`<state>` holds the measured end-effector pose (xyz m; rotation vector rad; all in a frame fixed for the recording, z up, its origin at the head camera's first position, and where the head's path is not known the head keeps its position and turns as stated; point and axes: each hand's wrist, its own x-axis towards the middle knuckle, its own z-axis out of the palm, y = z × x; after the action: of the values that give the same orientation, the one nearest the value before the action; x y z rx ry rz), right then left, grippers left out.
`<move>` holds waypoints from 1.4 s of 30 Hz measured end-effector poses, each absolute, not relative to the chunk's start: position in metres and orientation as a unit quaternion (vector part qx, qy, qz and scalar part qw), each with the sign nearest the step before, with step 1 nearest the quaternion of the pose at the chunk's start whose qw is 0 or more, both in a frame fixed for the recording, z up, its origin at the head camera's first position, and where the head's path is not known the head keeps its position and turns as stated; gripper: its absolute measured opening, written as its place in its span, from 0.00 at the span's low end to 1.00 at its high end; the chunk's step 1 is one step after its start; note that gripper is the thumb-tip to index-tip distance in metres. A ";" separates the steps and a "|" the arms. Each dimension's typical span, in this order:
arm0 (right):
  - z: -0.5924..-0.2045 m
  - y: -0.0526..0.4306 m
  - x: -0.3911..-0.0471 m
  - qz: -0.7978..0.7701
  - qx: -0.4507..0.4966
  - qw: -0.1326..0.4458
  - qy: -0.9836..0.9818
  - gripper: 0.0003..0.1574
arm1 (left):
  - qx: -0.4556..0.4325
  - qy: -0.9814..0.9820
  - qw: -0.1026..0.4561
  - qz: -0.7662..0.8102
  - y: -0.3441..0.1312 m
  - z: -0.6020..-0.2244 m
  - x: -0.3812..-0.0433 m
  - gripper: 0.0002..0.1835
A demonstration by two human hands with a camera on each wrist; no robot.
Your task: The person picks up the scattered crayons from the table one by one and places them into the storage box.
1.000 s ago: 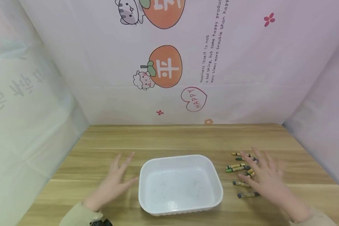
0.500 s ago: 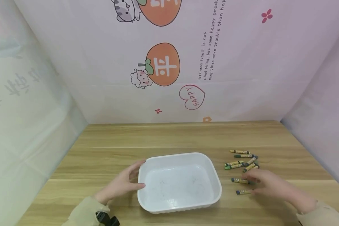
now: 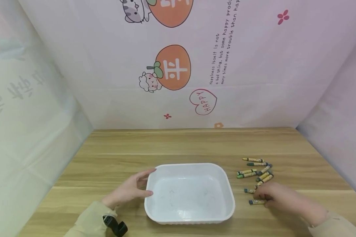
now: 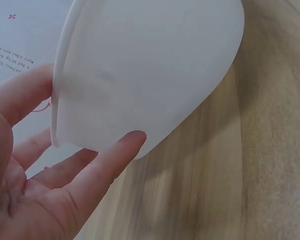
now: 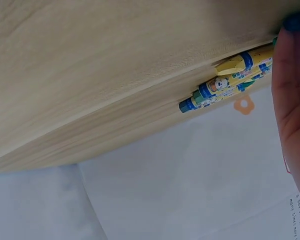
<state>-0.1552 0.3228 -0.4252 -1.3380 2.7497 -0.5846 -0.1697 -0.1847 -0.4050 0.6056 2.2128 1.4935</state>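
Note:
A white plastic tray stands at the middle of the wooden table. At its left end my left hand rests with thumb and fingers spread, touching the rim and outer wall. In the left wrist view, the thumb lies straight against the tray's wall. To the right of the tray, my right hand pinches a dark blue crayon between thumb and fingers, low at the table. A second blue-ended crayon lies partly hidden behind the fingers. The right wrist view hides the fingertips.
Several more crayons lie loosely beyond the right hand, a yellow one farthest back. Printed white sheeting rises behind the table and at both sides. A black strapped device sits at the left wrist.
Both hands were spread above the table. My left hand has come against the tray's left end. My right hand has lowered to the front crayons and its fingers have closed in.

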 end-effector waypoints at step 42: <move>-0.354 0.065 -0.199 -0.234 -0.354 0.258 0.868 0.12 | 0.199 0.780 0.223 0.550 -0.183 -0.411 -0.176 0.41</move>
<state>-0.1991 0.0654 -0.3538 -0.9604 2.3529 -0.6333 -0.1763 -0.1831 -0.4112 0.5502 2.1537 1.5197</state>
